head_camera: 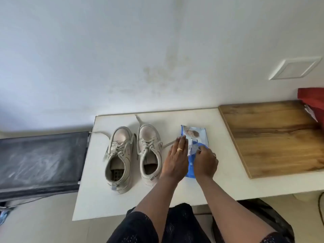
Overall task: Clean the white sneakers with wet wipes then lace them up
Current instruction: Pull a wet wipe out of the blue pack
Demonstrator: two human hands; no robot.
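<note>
The blue plastic pack of wet wipes (194, 133) lies flat on the white table (219, 172), directly under both hands. The left hand (176, 160) presses on the pack's left edge with straight fingers, holding it down. The right hand (206, 163) is curled over the opening and pinches a pale tab (193, 148). Whether that tab is the seal flap or the first wipe cannot be told.

Just left of the left hand stand the two off-white low-top sneakers, side by side with toes pointing away from the person. The nearer sneaker (149, 155) almost touches the left wrist, and the farther sneaker (119, 160) sits beyond it. Their laces are threaded loosely, with the ends trailing on the table.

Right of the right hand, well apart, lies a brown wooden board (273, 137) with a red bag-like thing (312, 100) at its far corner. Far to the left, beyond the sneakers, is a dark dusty surface (40, 158).

The task looks to be at its very start. No wipe is free of the pack, both sneakers look dingy and untouched, and all the wiping and the lacing remain to be done.
</note>
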